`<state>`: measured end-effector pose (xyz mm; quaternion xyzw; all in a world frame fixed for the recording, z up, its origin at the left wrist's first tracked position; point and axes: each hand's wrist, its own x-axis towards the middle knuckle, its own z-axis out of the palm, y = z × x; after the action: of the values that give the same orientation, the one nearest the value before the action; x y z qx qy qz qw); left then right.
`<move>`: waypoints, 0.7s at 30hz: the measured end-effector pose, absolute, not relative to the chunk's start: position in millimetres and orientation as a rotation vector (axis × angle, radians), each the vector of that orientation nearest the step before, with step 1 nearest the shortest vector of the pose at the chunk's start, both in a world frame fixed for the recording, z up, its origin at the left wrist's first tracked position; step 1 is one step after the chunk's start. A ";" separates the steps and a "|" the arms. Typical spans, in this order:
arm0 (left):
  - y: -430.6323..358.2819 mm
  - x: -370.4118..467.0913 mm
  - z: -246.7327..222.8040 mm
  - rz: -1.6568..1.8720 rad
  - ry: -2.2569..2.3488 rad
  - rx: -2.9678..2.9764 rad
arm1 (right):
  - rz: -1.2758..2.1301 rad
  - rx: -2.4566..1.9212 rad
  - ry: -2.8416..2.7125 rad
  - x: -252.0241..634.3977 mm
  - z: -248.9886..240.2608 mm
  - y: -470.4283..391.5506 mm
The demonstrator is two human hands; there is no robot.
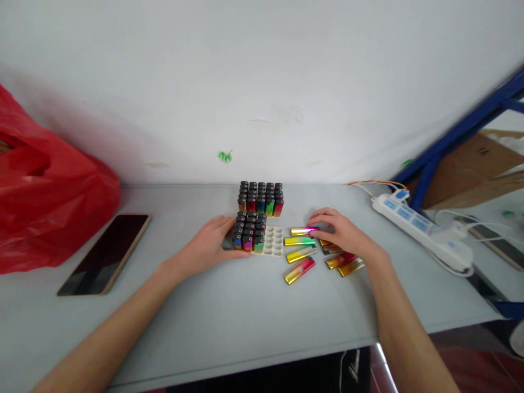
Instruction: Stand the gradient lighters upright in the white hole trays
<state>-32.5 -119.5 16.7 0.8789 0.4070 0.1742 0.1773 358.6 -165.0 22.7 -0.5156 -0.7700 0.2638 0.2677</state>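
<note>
Upright lighters (pixel 248 236) with black tops fill the left columns of a white tray (pixel 273 242); the right columns show bare sockets. My left hand (pixel 210 240) grips the tray's left side, thumb along the near edge and fingers at the far left. To the right, my right hand (pixel 339 232) has its fingers closed at the top end of a yellow-and-purple lighter (pixel 302 231) lying flat. Below that one lie a green-yellow lighter (pixel 300 241), a gold lighter (pixel 302 254) and a red-yellow lighter (pixel 300 271). Several more lighters (pixel 341 260) are partly hidden under my right hand.
Behind the tray stands another block of upright lighters (pixel 261 198). A phone (pixel 104 255) and a red plastic bag (pixel 53 191) are on the left. At right lies a white power strip (pixel 421 229) with cables, beside a blue metal frame (pixel 462 128) and a cardboard box (pixel 470 169).
</note>
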 end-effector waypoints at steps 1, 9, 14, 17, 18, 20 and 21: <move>-118.9 -33.4 17.8 0.491 1.134 2.474 | 0.710 -1.397 -2.079 358.4 23.3 -165.5; -116.5 -38.7 22.8 0.458 1.081 2.461 | 0.757 -1.415 -1.632 339.2 29.3 -169.0; -115.9 -38.2 21.8 0.448 1.060 2.456 | 0.896 -1.273 -1.302 306.3 25.3 -167.8; -115.5 -38.5 20.7 0.431 1.064 2.455 | 1.149 -1.140 -1.216 282.8 19.9 -170.6; -115.7 -38.5 20.6 0.433 1.064 2.458 | 1.244 -1.087 -1.216 275.8 19.1 -172.5; -116.5 -38.1 20.9 0.434 1.061 2.469 | 1.386 -1.019 -1.235 264.7 19.5 -176.8; -117.0 -37.8 21.2 0.433 1.060 2.475 | 1.430 -1.018 -1.248 260.7 20.5 -178.9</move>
<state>-37.8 -117.0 21.2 0.8880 0.3806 0.1555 0.2059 260.7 -178.9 20.5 -0.4163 -0.5103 0.5845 0.4740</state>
